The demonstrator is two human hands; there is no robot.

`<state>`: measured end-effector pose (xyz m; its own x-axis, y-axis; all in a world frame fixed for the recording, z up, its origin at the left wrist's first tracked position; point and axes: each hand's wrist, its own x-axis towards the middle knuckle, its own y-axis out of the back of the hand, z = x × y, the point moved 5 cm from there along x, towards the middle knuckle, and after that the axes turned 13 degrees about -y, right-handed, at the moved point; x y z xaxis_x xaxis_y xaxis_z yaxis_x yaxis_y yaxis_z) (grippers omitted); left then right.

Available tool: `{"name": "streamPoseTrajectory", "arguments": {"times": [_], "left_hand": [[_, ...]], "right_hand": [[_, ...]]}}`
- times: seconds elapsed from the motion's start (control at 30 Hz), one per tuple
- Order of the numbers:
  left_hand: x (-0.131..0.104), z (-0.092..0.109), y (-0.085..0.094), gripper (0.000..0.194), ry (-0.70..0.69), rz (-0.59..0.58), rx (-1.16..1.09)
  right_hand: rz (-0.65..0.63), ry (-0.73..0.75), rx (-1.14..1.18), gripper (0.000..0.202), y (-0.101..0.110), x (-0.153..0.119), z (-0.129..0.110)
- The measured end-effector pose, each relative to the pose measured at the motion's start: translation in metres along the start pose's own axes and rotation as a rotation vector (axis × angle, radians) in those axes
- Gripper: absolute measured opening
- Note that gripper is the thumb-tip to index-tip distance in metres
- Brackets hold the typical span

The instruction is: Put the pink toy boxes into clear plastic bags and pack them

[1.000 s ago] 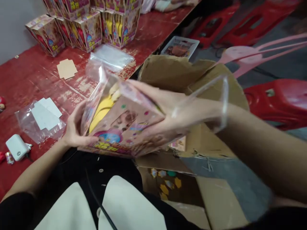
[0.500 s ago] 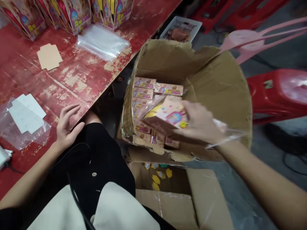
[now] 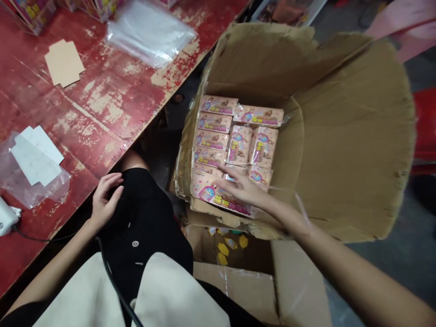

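My right hand point(image 3: 243, 186) is inside a large brown carton point(image 3: 350, 136), its fingers stretched out over a pink printed box point(image 3: 218, 200). That box lies along the near wall of the carton; part of it is hidden under the hand. Several similar pink boxes point(image 3: 213, 141) are packed in rows beyond it, some wrapped in clear plastic. My left hand point(image 3: 106, 200) hangs loosely by the table's edge above my lap, thumb and fingers apart, with nothing in it.
On the worn red table point(image 3: 102, 104) lie clear plastic bags point(image 3: 150, 34), a tan cut card point(image 3: 64, 63) and white cards point(image 3: 37, 154) on a bag. A lower carton point(image 3: 235, 290) holds small yellow pieces point(image 3: 223, 249). A red stool point(image 3: 424, 127) stands at the right.
My right hand has lowered the pink box into the carton's near side and its fingers have opened. My left hand has shifted slightly toward my lap. The view has moved closer to the carton.
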<state>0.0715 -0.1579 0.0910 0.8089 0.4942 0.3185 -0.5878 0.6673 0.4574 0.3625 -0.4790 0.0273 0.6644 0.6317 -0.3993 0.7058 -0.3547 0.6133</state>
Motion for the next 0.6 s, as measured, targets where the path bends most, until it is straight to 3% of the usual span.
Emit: {"name": "streamPoseTrajectory", "arguments": {"times": [0.1, 0.17, 0.23, 0.27, 0.33, 0.4, 0.43, 0.53, 0.6], "left_hand": [[0.000, 0.031, -0.031, 0.036, 0.035, -0.110, -0.232], [-0.006, 0.054, -0.059, 0.065, 0.141, -0.208, -0.521], [-0.016, 0.070, -0.087, 0.090, 0.279, -0.333, -0.772], [-0.023, 0.072, -0.097, 0.083, 0.343, -0.429, -0.833], [-0.037, 0.064, -0.104, 0.044, 0.421, -0.632, -0.775], [-0.049, 0.043, -0.087, 0.020, 0.390, -0.735, -0.521], [-0.054, 0.032, -0.071, 0.017, 0.359, -0.716, -0.383], [-0.063, 0.009, -0.013, 0.015, 0.273, -0.446, -0.120], [-0.063, 0.000, 0.025, 0.021, 0.210, -0.209, -0.033]], "right_hand": [[0.286, 0.146, 0.205, 0.064, 0.027, -0.034, -0.079], [0.312, 0.308, 0.314, 0.056, 0.018, -0.056, -0.148], [0.242, 0.472, 0.344, 0.049, -0.017, -0.063, -0.209], [0.151, 0.517, 0.383, 0.046, -0.043, -0.057, -0.229], [-0.119, 0.507, 0.477, 0.046, -0.107, -0.025, -0.251], [-0.336, 0.353, 0.471, 0.046, -0.174, 0.022, -0.251], [-0.320, 0.232, 0.385, 0.043, -0.200, 0.047, -0.242], [-0.169, 0.111, 0.188, 0.046, -0.243, 0.086, -0.211], [-0.097, 0.096, 0.005, 0.041, -0.248, 0.075, -0.187]]}}
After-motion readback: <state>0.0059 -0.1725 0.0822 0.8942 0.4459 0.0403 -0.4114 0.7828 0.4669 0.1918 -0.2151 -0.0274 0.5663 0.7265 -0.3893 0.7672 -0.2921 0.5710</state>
